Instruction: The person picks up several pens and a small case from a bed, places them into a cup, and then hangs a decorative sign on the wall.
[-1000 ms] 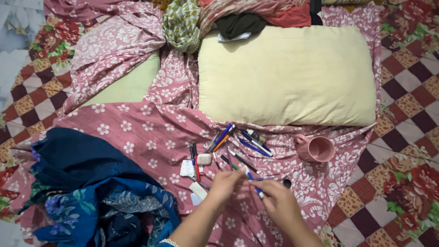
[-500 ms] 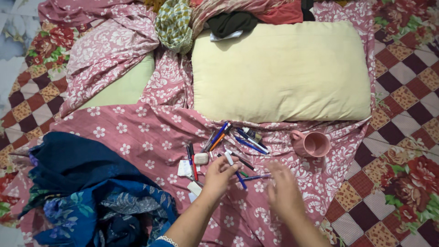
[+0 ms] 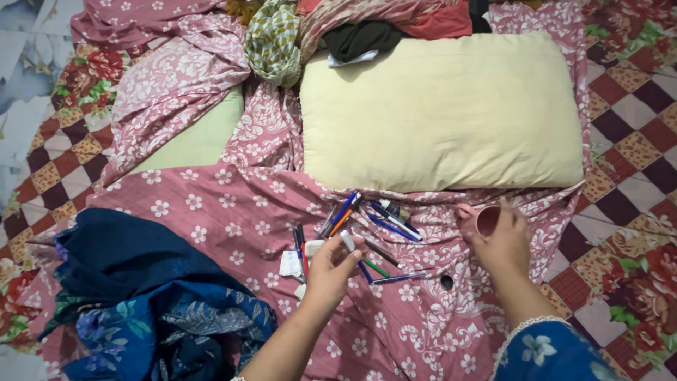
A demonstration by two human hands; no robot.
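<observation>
The fingers of the left hand (image 3: 331,264) are curled, pinching a blue pen with a white cap (image 3: 355,251) just below the centre of the frame, its capped end pointing up and left. The right hand (image 3: 503,242), right of centre, has its fingers wrapped around the rim of a small pink plastic mug (image 3: 484,219) lying on its side, mouth turned toward the camera; nothing shows inside it. Between the two hands a loose scatter of blue, orange and black pens (image 3: 367,219) lies on the pink floral bedsheet (image 3: 211,212), with a single blue pen (image 3: 399,278) and a green one (image 3: 376,268) just beside the left hand. A red pen (image 3: 304,258), a white eraser (image 3: 314,247) and small white paper slips (image 3: 288,263) sit to the left of that hand, and a small black cap (image 3: 446,282) lies lower down. A cream pillow (image 3: 444,106) fills the upper right, and a heap of dark blue patterned cloth (image 3: 141,303) the lower left. Judging by this, the gathering has barely begun: one pen is in hand, the mug looks empty, and nearly all the pens are on the sheet
</observation>
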